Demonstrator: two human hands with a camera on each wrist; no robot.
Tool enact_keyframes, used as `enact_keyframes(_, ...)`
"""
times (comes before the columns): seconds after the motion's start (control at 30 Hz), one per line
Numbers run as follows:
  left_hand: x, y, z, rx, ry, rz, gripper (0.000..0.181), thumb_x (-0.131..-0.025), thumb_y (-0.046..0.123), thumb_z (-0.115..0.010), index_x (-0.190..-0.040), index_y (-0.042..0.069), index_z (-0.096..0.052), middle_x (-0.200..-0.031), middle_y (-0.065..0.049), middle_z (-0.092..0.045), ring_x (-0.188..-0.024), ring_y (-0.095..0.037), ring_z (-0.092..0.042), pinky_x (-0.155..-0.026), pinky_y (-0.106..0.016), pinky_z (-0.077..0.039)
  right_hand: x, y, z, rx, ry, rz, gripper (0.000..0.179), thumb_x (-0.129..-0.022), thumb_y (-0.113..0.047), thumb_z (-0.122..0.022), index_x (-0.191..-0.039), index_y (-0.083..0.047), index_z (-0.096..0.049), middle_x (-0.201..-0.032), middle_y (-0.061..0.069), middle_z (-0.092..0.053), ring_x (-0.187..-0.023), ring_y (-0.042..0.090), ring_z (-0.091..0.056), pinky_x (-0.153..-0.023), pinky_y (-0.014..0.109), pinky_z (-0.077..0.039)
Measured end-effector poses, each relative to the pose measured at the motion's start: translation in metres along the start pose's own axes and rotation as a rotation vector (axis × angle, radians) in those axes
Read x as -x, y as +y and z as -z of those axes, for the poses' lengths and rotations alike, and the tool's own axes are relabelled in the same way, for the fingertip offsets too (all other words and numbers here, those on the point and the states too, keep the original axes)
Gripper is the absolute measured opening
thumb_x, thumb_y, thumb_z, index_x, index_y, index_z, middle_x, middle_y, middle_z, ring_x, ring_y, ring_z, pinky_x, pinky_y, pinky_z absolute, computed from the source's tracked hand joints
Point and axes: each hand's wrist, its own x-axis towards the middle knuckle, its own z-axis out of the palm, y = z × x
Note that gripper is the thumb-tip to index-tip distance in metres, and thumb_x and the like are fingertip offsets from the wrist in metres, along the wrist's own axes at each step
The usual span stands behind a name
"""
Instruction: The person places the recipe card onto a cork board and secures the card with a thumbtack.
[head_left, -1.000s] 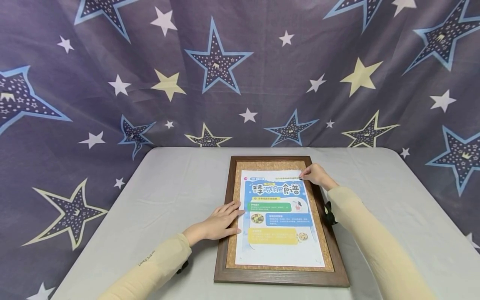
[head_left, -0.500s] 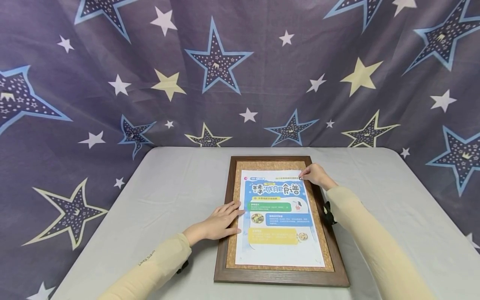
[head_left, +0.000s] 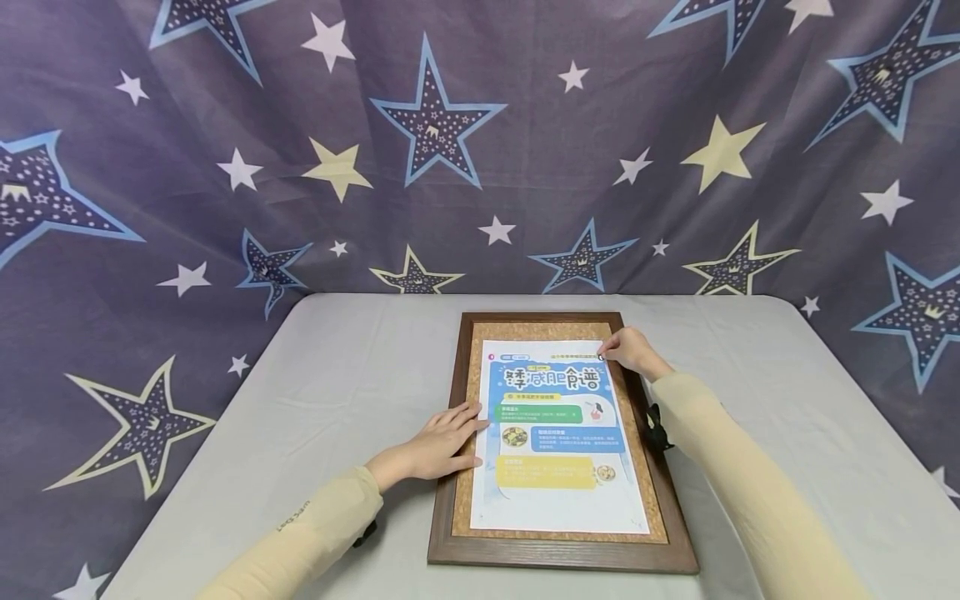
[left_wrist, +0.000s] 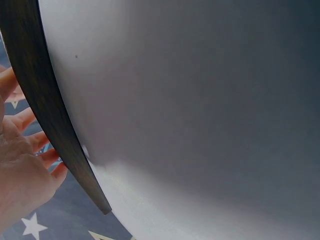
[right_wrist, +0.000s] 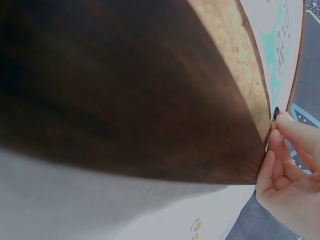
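Spread fingers of the left hand (head_left: 431, 446) are laid across the frame (head_left: 562, 556) onto the sheet (head_left: 558, 442). Between the hands, the sheet is backed by cork (head_left: 543, 331), long axis near to far. At its far right corner, partly hidden, a small dark disc (right_wrist: 276, 113) is pinched by the nearer right hand (head_left: 633, 350).

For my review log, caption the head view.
Left hand touching a printed sheet on a framed corkboard, right hand pinching a small dark piece near the sheet's upper-right corner.
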Motion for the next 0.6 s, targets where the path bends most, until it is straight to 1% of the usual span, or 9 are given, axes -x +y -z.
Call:
enact_keyframes(0.13, 0.000, -0.001, 0.000, 0.000, -0.001, 0.001, 0.057, -0.091, 0.037, -0.045, -0.136, 0.004, -0.032, -0.144, -0.018, -0.017, -0.133, -0.034, -0.011, -0.103, -0.050, -0.012, 0.009, -0.012, 0.007, -0.014, -0.002, 0.042, 0.014, -0.068, -0.044, -0.073, -0.067, -0.030, -0.069, -0.073, -0.010, -0.065, -0.079, 0.013, -0.058, -0.068, 0.033, -0.044)
enact_keyframes(0.2, 0.000, -0.002, -0.001, -0.001, -0.001, 0.002, 0.057, -0.091, 0.038, -0.045, -0.136, 0.004, -0.033, -0.145, -0.018, -0.017, -0.133, -0.033, -0.011, -0.103, -0.050, -0.012, 0.015, -0.021, 0.011, -0.014, 0.001, 0.063, 0.016, -0.066, -0.046, -0.073, -0.067, -0.030, -0.069, -0.072, -0.011, -0.065, -0.078, 0.013, -0.057, -0.067, 0.033, -0.044)
enact_keyframes(0.27, 0.000, -0.002, -0.001, -0.003, 0.000, 0.003, 0.057, -0.091, 0.038, -0.045, -0.136, 0.004, -0.032, -0.145, -0.018, -0.016, -0.133, -0.033, -0.011, -0.103, -0.050, -0.012, 0.024, -0.036, 0.017, -0.016, 0.001, 0.076, 0.015, -0.068, -0.042, -0.073, -0.069, -0.027, -0.071, -0.073, -0.008, -0.066, -0.078, 0.014, -0.057, -0.066, 0.032, -0.043)
enact_keyframes(0.33, 0.000, -0.002, -0.001, -0.006, 0.001, 0.003, 0.057, -0.091, 0.038, -0.044, -0.136, 0.004, -0.032, -0.145, -0.017, -0.016, -0.133, -0.033, -0.011, -0.103, -0.050, -0.012, 0.037, -0.057, 0.027, -0.026, 0.007, 0.097, 0.011, -0.071, -0.032, -0.073, -0.071, -0.021, -0.072, -0.074, -0.003, -0.067, -0.076, 0.016, -0.058, -0.064, 0.032, -0.044)
enact_keyframes(0.37, 0.000, -0.002, -0.001, -0.007, 0.003, 0.001, 0.058, -0.091, 0.038, -0.044, -0.136, 0.004, -0.032, -0.145, -0.018, -0.017, -0.133, -0.033, -0.011, -0.103, -0.050, -0.012, 0.055, -0.084, 0.038, -0.038, -0.004, 0.101, 0.008, -0.075, -0.025, -0.071, -0.074, -0.017, -0.073, -0.077, 0.000, -0.068, -0.078, 0.018, -0.058, -0.066, 0.032, -0.044)
enact_keyframes(0.43, 0.000, -0.002, -0.001, -0.011, 0.006, -0.002, 0.058, -0.091, 0.038, -0.045, -0.136, 0.004, -0.032, -0.144, -0.018, -0.017, -0.133, -0.033, -0.012, -0.103, -0.050, -0.012, 0.081, -0.128, 0.059, -0.065, -0.027, 0.098, 0.007, -0.077, -0.017, -0.069, -0.077, -0.011, -0.073, -0.080, 0.006, -0.068, -0.078, 0.022, -0.059, -0.065, 0.033, -0.046)
enact_keyframes(0.47, 0.000, -0.002, -0.001, -0.012, 0.007, -0.003, 0.058, -0.091, 0.038, -0.045, -0.136, 0.004, -0.032, -0.144, -0.018, -0.018, -0.132, -0.033, -0.012, -0.103, -0.050, -0.013, 0.093, -0.146, 0.068, -0.103, -0.023, 0.130, 0.008, -0.077, -0.017, -0.068, -0.077, -0.011, -0.073, -0.080, 0.005, -0.068, -0.076, 0.020, -0.059, -0.063, 0.031, -0.046)
enact_keyframes(0.57, 0.000, -0.002, -0.002, -0.021, 0.010, -0.006, 0.057, -0.091, 0.038, -0.045, -0.136, 0.005, -0.033, -0.144, -0.018, -0.018, -0.132, -0.033, -0.013, -0.103, -0.050, -0.013, 0.136, -0.215, 0.100, -0.146, -0.054, 0.106, 0.010, -0.081, -0.012, -0.064, -0.080, -0.005, -0.072, -0.084, 0.011, -0.067, -0.075, 0.023, -0.060, -0.063, 0.033, -0.047)
enact_keyframes(0.6, 0.000, -0.002, -0.002, -0.021, 0.010, -0.006, 0.057, -0.091, 0.038, -0.045, -0.136, 0.005, -0.033, -0.144, -0.018, -0.019, -0.132, -0.033, -0.013, -0.103, -0.050, -0.013, 0.139, -0.223, 0.105, -0.149, -0.047, 0.101, 0.011, -0.080, -0.012, -0.065, -0.079, -0.003, -0.071, -0.083, 0.013, -0.067, -0.072, 0.023, -0.060, -0.060, 0.032, -0.047)
